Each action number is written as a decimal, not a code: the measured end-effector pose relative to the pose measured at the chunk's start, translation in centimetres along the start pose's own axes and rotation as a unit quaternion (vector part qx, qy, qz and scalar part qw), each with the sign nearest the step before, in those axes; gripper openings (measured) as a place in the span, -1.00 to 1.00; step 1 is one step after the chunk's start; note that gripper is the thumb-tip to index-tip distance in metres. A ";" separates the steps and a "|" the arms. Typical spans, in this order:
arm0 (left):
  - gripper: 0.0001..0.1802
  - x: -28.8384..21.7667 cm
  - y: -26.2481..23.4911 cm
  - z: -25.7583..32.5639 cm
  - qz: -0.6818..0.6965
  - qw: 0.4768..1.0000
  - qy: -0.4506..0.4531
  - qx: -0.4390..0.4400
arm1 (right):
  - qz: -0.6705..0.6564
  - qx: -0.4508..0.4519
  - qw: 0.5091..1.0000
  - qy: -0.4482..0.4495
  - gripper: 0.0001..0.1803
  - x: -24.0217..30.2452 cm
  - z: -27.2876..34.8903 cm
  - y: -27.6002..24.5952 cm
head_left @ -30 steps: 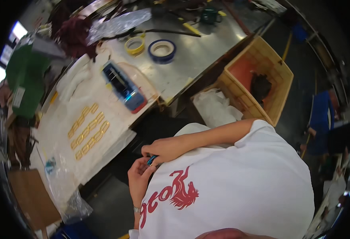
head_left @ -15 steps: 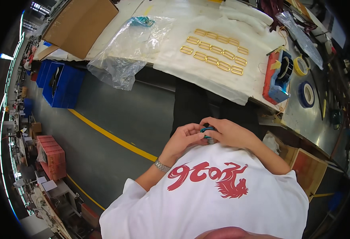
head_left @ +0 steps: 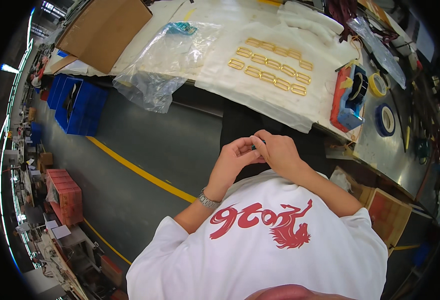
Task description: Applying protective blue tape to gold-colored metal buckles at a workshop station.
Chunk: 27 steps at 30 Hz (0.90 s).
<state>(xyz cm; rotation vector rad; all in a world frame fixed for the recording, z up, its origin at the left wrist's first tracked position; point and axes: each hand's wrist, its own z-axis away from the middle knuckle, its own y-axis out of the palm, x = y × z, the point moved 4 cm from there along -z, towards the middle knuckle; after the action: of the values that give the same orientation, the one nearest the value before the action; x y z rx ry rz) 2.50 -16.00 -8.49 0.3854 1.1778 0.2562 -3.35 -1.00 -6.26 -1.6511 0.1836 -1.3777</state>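
Note:
My left hand, with a metal watch at its wrist, and my right hand meet in front of my white shirt. Pinched between their fingers is a small teal buckle-like piece; most of it is covered, so its exact kind is hard to make out. Beyond my hands, several gold slide buckles lie in three rows on the white-covered table. A clear plastic bag left of them spills over the table edge, with more teal material at its far end.
On the right stand a red and blue tape dispenser, a yellow tape roll and a blue tape roll. An open cardboard box sits at the far left. Blue bins and a red crate are on the floor.
Both hands have risen a little away from my shirt, toward the table, with the teal piece. My fingers have closed further over it, so less of it shows.

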 end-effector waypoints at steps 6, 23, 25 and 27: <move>-0.68 -1.1 -1.2 0.8 -0.061 0.998 -0.023 0.020 | 0.095 0.046 0.990 -0.089 -0.63 1.5 -0.6 0.2; -0.69 -15.9 -19.9 5.2 -0.093 0.895 0.289 -0.328 | 0.151 -0.218 0.896 -0.356 0.07 20.6 -14.8 2.0; -0.72 -17.2 -19.7 2.5 -0.093 0.897 0.285 -0.324 | 0.208 -0.186 0.898 -0.341 0.06 21.1 -17.6 3.1; -0.75 -18.2 -20.3 0.0 -0.090 0.900 0.280 -0.321 | 0.202 -0.148 0.904 -0.346 0.03 20.7 -19.4 3.0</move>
<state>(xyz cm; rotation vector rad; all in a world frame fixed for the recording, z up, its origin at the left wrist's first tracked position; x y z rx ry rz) -4.24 -41.57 -1.65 -0.4100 1.5946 0.5971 -10.84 -26.45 4.31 -2.1084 0.3045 -0.4151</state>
